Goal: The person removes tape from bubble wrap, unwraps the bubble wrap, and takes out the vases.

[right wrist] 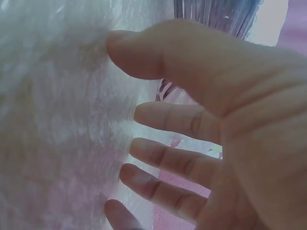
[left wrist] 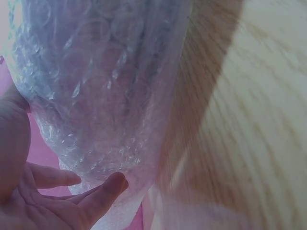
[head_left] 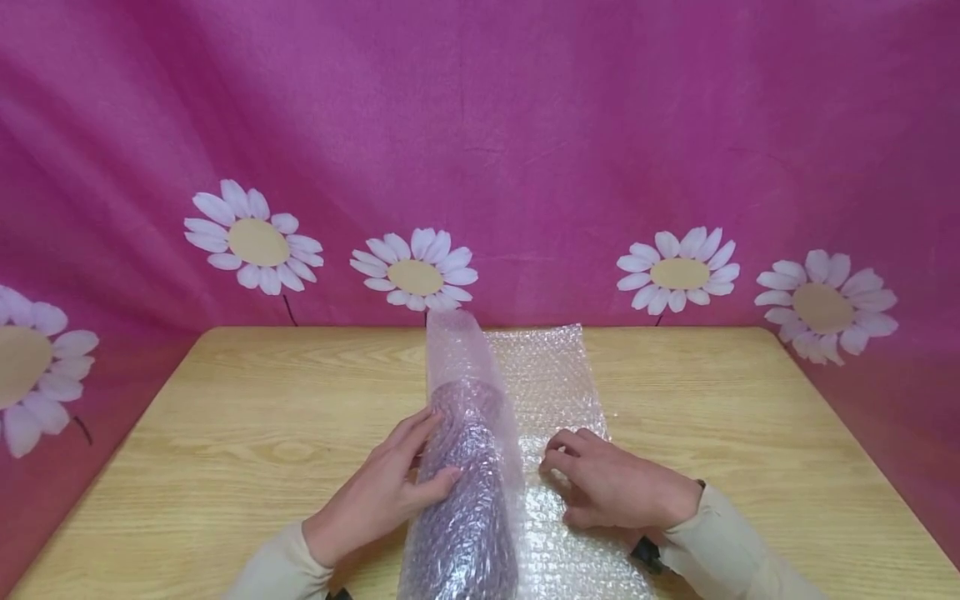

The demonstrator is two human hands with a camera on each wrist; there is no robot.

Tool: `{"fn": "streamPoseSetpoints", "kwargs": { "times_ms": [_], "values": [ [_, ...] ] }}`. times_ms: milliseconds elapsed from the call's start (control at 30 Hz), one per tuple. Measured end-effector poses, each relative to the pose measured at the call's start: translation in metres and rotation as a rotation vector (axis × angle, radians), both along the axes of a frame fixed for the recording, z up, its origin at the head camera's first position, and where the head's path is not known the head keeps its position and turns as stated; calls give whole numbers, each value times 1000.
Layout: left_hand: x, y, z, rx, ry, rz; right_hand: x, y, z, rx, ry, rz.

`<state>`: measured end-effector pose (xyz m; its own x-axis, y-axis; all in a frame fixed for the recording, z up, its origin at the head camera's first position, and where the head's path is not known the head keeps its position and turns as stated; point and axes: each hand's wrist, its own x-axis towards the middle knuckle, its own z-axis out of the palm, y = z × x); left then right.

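Note:
A long purplish bundle wrapped in bubble wrap [head_left: 468,467] stands out at the middle of the table, its far end a flatter, clearer flap. What lies inside is blurred by the plastic. My left hand [head_left: 390,483] rests along the bundle's left side, thumb on top; the left wrist view shows its relaxed fingers [left wrist: 103,196] against the wrap. A flat sheet of bubble wrap [head_left: 551,379] extends to the right from under the bundle. On that sheet, the fingertips of my right hand [head_left: 611,483] touch down, with fingers spread in the right wrist view.
The wood-grain table [head_left: 300,400] reaches back to a magenta cloth [head_left: 525,150] printed with large white daisies, which hangs behind it and along both sides. Behind the right hand's thumb, dark shiny streaks [right wrist: 216,17] show through the plastic.

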<state>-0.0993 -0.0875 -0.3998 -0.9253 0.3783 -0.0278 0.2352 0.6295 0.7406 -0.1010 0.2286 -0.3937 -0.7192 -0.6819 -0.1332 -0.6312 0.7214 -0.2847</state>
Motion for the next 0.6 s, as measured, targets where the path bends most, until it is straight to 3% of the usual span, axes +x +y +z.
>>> {"fn": "streamPoseSetpoints", "kwargs": {
  "times_ms": [600],
  "values": [
    [1,-6,-5,32,34,-14,3,-1,1,6,7,-5]
  ]
}}
